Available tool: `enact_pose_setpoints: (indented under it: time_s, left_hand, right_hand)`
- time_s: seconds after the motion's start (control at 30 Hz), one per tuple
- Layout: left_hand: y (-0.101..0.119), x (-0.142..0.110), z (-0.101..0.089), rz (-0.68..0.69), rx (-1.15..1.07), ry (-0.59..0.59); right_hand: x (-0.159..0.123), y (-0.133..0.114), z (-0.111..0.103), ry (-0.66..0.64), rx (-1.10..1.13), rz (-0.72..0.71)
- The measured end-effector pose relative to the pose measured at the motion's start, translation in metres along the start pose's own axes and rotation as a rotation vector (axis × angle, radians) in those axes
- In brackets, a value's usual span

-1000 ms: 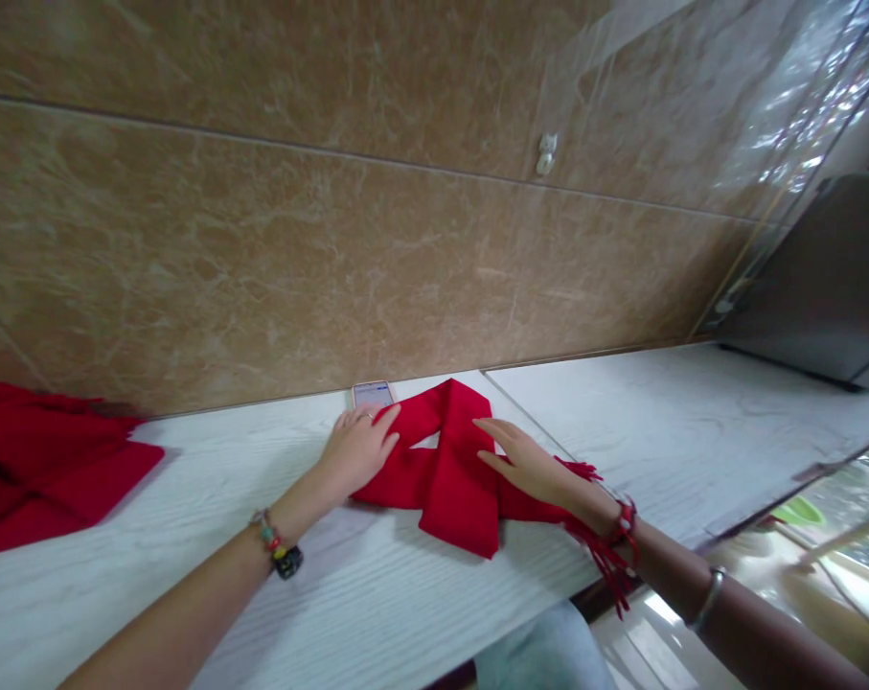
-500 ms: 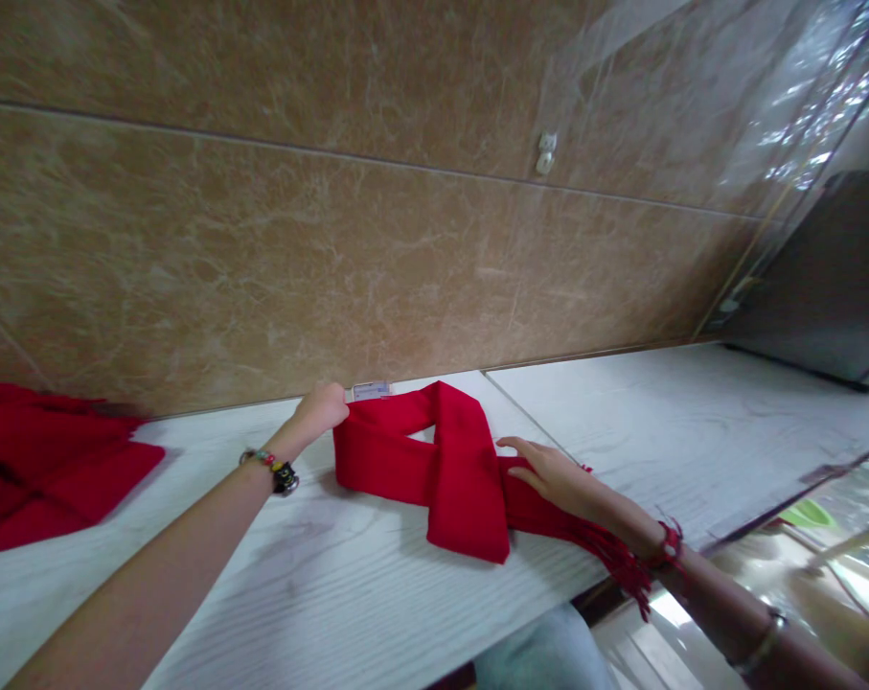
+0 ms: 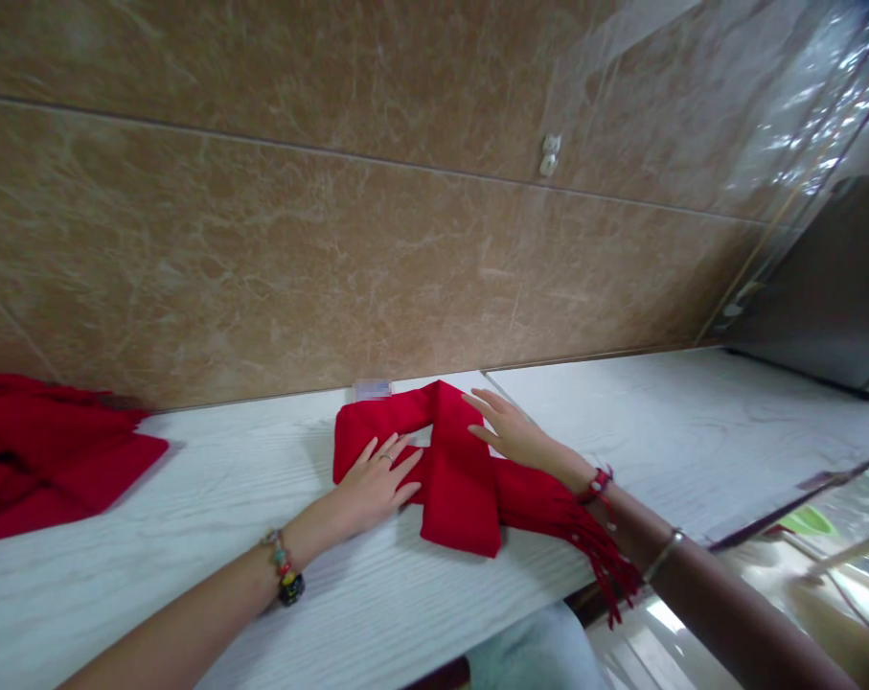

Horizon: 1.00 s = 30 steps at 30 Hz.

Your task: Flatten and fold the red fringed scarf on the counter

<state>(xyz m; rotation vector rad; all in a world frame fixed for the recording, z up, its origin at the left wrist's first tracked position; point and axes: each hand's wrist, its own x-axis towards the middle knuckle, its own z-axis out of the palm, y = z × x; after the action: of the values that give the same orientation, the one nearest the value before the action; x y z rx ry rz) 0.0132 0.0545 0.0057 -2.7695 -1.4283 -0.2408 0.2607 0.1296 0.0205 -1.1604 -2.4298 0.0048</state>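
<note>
A red fringed scarf (image 3: 460, 489) lies folded into a loop on the white wood-grain table, with one end crossing over the rest. Its fringed end trails to the right, partly under my right forearm. My left hand (image 3: 373, 487) rests on the loop's lower left part, fingers spread flat. My right hand (image 3: 513, 433) is open, its fingertips at the upper right edge of the crossing band. Behind the loop, a small clear packet or label (image 3: 373, 390) lies near the wall.
More red fabric (image 3: 53, 470) lies folded at the table's left end. A brown marbled wall (image 3: 297, 259) with a small white fitting (image 3: 550, 155) rises behind. A dark box-like object (image 3: 822, 278) stands at the far right. A green bowl-like thing (image 3: 809, 520) is below the table edge.
My left hand has let go of the loop's upper left corner and now lies flat on its lower left part. My right hand has moved up and left onto the crossing band.
</note>
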Motion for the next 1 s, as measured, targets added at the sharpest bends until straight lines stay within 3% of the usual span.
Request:
enact_pose_setpoints:
  time_s: [0.07, 0.13, 0.23, 0.37, 0.5, 0.67, 0.83, 1.0]
  left_hand:
    - [-0.004, -0.004, 0.004, -0.004, 0.023, 0.051]
    - [-0.013, -0.005, 0.004, -0.081, 0.05, 0.184]
    - [-0.038, -0.006, -0.003, -0.354, 0.002, 0.397]
    - [-0.077, -0.002, -0.016, -0.648, -0.341, 0.359]
    - [-0.095, 0.007, -0.016, -0.692, -0.507, 0.386]
    - [-0.091, 0.01, -0.012, -0.699, -0.756, 0.347]
    - [-0.085, 0.011, -0.027, -0.751, -1.051, 0.323]
    - [-0.081, 0.017, -0.032, -0.734, -0.919, 0.4]
  right_hand:
    - [0.027, 0.005, 0.013, -0.043, -0.004, 0.112]
    - [0.054, 0.014, 0.025, -0.066, 0.014, 0.243]
    - [0.084, 0.03, 0.036, -0.088, 0.048, 0.308]
    - [0.093, 0.05, 0.036, -0.107, 0.093, 0.328]
    - [0.085, 0.061, 0.034, -0.086, 0.084, 0.379]
    - [0.081, 0.055, 0.036, -0.063, 0.066, 0.412]
    - [0.087, 0.048, 0.037, -0.058, 0.042, 0.477]
    - [0.088, 0.053, 0.036, -0.048, 0.022, 0.517]
